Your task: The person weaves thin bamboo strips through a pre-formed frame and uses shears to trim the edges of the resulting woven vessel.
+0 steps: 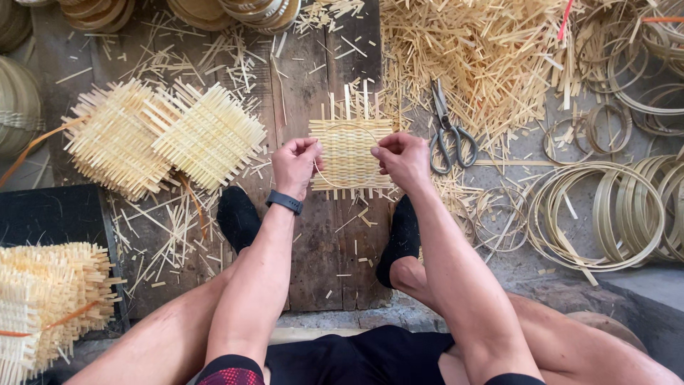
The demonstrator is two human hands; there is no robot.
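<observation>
Matt woven bamboo mat (pixel 349 151)

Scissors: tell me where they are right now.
In the head view the scissors lie on the floor right of the woven bamboo mat, just beyond the right hand, at the edge of the pile of bamboo strips.

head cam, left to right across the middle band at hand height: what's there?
Pile of woven mats → left hand → woven square held by both hands → right hand → scissors → bamboo hoops.
</observation>
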